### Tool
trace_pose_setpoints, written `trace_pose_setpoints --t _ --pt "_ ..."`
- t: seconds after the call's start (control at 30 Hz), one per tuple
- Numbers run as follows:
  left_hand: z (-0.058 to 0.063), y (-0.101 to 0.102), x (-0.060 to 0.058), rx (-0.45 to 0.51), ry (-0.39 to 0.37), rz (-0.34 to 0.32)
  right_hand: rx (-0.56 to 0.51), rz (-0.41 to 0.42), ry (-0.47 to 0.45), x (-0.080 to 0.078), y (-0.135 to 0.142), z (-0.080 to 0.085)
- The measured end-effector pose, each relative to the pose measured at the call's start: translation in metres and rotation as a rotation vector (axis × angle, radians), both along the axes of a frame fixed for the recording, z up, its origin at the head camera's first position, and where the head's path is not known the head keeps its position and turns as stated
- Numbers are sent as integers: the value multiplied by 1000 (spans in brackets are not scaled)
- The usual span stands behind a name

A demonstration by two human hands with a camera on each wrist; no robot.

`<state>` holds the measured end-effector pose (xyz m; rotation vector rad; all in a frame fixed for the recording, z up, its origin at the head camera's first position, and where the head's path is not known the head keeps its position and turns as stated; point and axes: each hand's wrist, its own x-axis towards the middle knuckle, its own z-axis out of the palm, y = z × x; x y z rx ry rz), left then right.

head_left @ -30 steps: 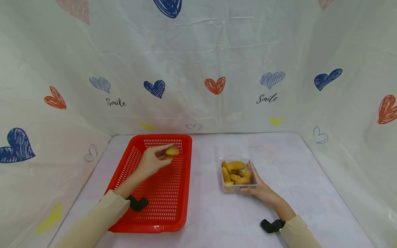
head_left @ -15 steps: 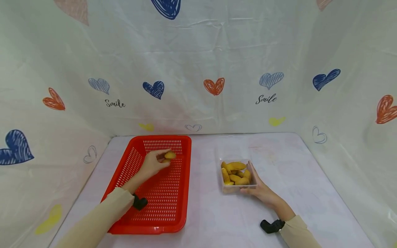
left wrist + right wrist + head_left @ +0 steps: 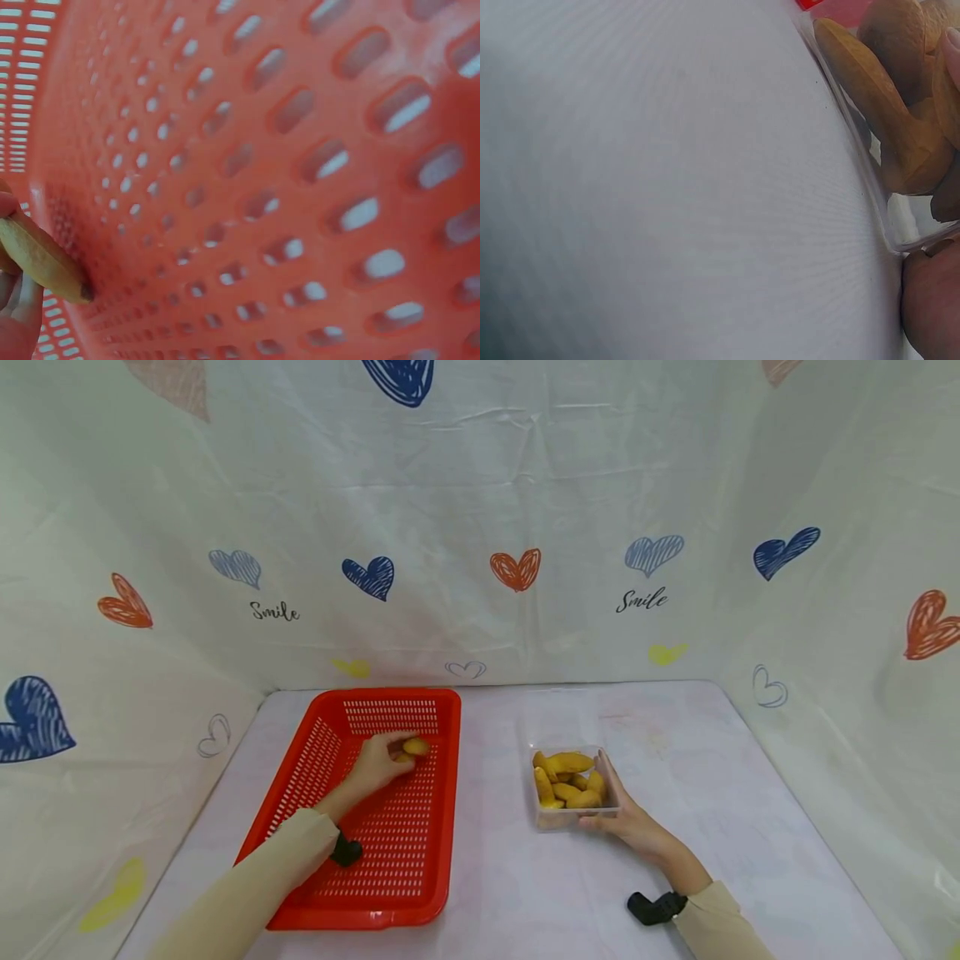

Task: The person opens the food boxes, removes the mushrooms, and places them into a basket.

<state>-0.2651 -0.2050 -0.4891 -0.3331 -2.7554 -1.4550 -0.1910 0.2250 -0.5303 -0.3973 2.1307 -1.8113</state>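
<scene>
In the head view my left hand is inside the red basket, near its back right part. It pinches a small yellow banana between fingertips and thumb. The left wrist view shows that banana with its dark tip pointing at the basket wall; part of another yellow piece shows beside it. My right hand holds a clear plastic box by its right side and front corner. Several small bananas lie heaped in that box. Through its wall, the right wrist view shows bananas close up.
The white table runs under both containers, with a gap between basket and box. A white curtain printed with hearts stands along the back and sides. A black strap device sits on each wrist.
My left hand has moved down and slightly nearer within the basket, with the banana still pinched. My right hand and the box have stayed in place.
</scene>
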Motion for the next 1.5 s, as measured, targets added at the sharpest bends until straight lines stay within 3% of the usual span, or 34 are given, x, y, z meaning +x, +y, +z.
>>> trace_pose_setpoints --t 0.5,0.77,0.97,1.3,1.5 --pt "-7 -4 -6 -4 -43 -66 -7 -5 11 -3 3 -3" --pt "0 -6 -8 25 -30 -126 -11 2 7 -2 2 -3" --pt "17 -9 -8 -21 -19 -195 -9 5 -2 0 1 -2" --pt "59 4 -4 0 36 -263 -32 9 -4 0 0 -3" --pt "80 27 -3 68 -40 -285 -42 12 11 -1 0 -5"
